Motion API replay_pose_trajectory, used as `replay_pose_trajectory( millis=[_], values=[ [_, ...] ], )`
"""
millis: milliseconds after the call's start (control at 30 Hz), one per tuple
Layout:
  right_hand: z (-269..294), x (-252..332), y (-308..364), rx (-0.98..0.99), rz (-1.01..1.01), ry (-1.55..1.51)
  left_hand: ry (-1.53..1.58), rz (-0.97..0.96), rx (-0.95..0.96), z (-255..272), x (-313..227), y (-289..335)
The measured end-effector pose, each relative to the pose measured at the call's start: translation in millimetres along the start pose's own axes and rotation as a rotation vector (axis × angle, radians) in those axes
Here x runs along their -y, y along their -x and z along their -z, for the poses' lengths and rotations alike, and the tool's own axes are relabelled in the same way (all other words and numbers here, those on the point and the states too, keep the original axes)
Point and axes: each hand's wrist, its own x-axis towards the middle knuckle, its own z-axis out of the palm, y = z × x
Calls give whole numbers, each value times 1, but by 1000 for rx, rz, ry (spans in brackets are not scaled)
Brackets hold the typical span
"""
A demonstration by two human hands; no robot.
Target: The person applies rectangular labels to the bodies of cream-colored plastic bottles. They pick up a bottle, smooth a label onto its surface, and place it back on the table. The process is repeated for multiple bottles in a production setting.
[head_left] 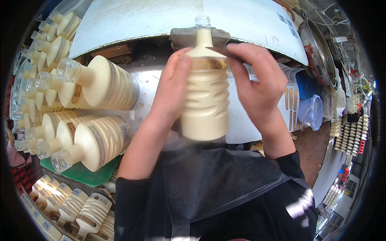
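A cream-coloured bottle (205, 100) with a rippled body and a clear threaded glass neck stands before me, leaning away, its neck by a grey padded block (179, 38). A brown-and-gold label band (207, 64) runs across its shoulder. Along the bottle's left side my left hand (171, 86) grips it, thumb near the band's left end. My right hand (261, 74) is closed at the band's right end, index finger and thumb curled toward each other. Its fingertips are a little blurred, and what lies between them cannot be made out.
Several similar bottles (108, 86) lie crowded at the left, some above a green mat (86, 172). More sit in a box at lower left. A sheet of gold label strips (291, 104), a pale bucket (313, 112) and a large metal pan (319, 48) are at right. A white board (140, 20) spans the back.
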Motion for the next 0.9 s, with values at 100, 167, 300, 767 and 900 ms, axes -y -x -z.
replay_pose_trajectory(
  millis=[100, 167, 300, 767, 900],
  values=[
    [-3, 19, 2, 97, 299, 121, 19, -8, 9, 4, 2, -3],
    [1, 28, 3, 241, 385, 59, 68, -4, 22, 6, 3, -4],
    [5, 24, 3, 115, 276, 88, 92, 25, 9, 7, 2, -4],
    [-24, -7, -14, 9, -457, -416, 35, 70, -72, -4, -1, 0],
    [-32, -27, 6, 12, -425, -251, -130, 17, -94, -1, 5, -6]
  ],
)
